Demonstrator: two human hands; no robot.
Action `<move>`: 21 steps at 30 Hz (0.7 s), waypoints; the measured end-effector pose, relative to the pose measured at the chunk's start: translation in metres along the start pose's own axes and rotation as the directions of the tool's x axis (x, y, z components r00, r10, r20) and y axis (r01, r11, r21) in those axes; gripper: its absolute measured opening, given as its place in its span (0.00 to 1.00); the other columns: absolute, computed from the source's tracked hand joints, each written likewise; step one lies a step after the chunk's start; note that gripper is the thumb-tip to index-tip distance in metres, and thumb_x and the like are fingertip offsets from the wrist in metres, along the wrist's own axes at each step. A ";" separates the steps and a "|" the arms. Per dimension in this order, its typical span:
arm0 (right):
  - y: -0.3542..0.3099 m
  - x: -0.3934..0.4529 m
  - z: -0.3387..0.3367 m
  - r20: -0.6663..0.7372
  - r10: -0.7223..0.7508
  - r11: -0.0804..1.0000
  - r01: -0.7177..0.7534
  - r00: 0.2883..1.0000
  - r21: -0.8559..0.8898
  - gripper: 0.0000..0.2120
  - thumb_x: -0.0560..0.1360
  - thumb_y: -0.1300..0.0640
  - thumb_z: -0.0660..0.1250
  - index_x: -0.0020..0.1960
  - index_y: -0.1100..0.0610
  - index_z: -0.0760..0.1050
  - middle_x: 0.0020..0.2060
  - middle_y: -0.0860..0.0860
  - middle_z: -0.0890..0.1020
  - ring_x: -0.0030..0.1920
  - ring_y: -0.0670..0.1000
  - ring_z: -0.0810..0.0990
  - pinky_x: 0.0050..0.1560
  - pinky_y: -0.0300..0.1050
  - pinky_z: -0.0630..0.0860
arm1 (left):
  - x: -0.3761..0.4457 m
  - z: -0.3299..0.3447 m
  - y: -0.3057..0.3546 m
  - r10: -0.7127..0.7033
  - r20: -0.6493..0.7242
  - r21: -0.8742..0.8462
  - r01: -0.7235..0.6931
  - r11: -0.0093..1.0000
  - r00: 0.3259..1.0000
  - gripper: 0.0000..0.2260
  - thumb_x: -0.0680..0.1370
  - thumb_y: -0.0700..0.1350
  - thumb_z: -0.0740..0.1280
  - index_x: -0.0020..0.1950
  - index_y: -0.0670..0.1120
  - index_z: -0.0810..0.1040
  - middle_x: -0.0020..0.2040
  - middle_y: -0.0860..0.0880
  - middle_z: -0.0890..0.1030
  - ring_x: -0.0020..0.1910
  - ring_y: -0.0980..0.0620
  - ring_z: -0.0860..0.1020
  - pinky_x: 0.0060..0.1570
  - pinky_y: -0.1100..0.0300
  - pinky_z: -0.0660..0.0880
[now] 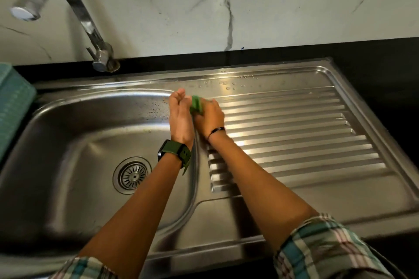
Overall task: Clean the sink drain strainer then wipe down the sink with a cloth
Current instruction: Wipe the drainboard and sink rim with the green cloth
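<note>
Green cloth (196, 104) sits bunched in my clenched right hand (209, 118), braced against my flat, relaxed left hand (180, 118), above the steel sink (68, 124) rim, probably for wringing; round metal drain strainer (132, 175) sits seated below.

We could see only a sliver of the green cloth (196, 104) at frame centre; the rest was hidden between the left hand (180, 118) and the right hand (209, 118), and motion blurred it. The teal basket (12, 106) was cut off by the left edge. The plaid sleeves (326, 249) ran off the bottom edge.
</note>
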State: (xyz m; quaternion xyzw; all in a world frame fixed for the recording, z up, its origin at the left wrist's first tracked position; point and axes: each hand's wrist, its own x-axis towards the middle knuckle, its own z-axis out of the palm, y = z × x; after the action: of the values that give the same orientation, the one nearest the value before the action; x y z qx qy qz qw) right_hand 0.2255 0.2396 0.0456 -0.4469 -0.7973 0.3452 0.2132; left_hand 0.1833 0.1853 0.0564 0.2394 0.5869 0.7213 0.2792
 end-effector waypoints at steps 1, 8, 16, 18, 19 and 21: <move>0.002 0.000 -0.014 0.019 0.070 0.980 -0.072 0.997 0.187 0.11 0.74 0.59 0.64 0.55 0.60 0.76 0.52 0.60 0.81 0.55 0.59 0.77 0.54 0.47 0.71 | -0.003 0.000 -0.001 -0.006 0.018 0.003 0.006 1.000 1.000 0.14 0.73 0.49 0.58 0.57 0.48 0.68 0.51 0.54 0.72 0.51 0.59 0.72 0.47 0.73 0.71; 0.067 0.025 -0.101 -0.275 0.207 0.978 -0.190 0.939 0.086 0.16 0.75 0.60 0.65 0.61 0.61 0.73 0.53 0.62 0.80 0.57 0.60 0.76 0.65 0.50 0.68 | -0.012 0.009 -0.009 -0.119 0.070 0.037 0.116 0.993 0.990 0.16 0.70 0.56 0.58 0.56 0.52 0.69 0.54 0.54 0.72 0.55 0.56 0.71 0.51 0.63 0.67; 0.013 0.009 -0.010 -0.034 -0.052 0.966 0.041 0.998 -0.254 0.09 0.74 0.60 0.60 0.52 0.60 0.76 0.51 0.59 0.81 0.54 0.61 0.75 0.54 0.49 0.69 | -0.002 0.020 -0.014 -0.116 -0.019 -0.088 0.114 0.990 0.993 0.10 0.74 0.48 0.58 0.55 0.51 0.68 0.49 0.52 0.73 0.48 0.58 0.75 0.46 0.66 0.73; -0.007 0.008 0.003 0.091 -0.067 0.984 0.081 0.994 -0.161 0.10 0.77 0.59 0.58 0.49 0.61 0.77 0.48 0.60 0.82 0.51 0.62 0.78 0.49 0.51 0.71 | 0.001 0.017 -0.011 -0.093 -0.108 -0.104 0.082 0.991 0.990 0.16 0.73 0.47 0.58 0.60 0.48 0.68 0.54 0.48 0.72 0.52 0.53 0.73 0.50 0.62 0.74; -0.010 0.011 0.001 0.131 -0.029 0.998 0.036 0.991 -0.046 0.10 0.76 0.58 0.60 0.49 0.61 0.77 0.47 0.61 0.82 0.50 0.62 0.79 0.48 0.52 0.73 | 0.003 0.015 -0.010 -0.052 -0.133 -0.098 0.039 0.994 0.990 0.19 0.72 0.47 0.57 0.62 0.46 0.67 0.55 0.47 0.72 0.52 0.54 0.73 0.50 0.64 0.74; -0.007 0.018 -0.017 0.175 0.081 0.955 -0.127 0.981 0.270 0.10 0.73 0.56 0.66 0.52 0.60 0.78 0.48 0.60 0.83 0.51 0.60 0.80 0.51 0.52 0.76 | 0.009 0.013 -0.009 0.062 -0.062 -0.035 -0.064 0.997 0.996 0.18 0.72 0.46 0.57 0.62 0.46 0.67 0.55 0.49 0.72 0.51 0.60 0.74 0.47 0.71 0.73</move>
State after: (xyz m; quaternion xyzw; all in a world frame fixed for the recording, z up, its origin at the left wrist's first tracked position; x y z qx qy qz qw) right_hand 0.2232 0.2590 0.0625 -0.4244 -0.7304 0.5002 0.1901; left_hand 0.1868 0.2023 0.0498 0.2306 0.5740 0.7473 0.2428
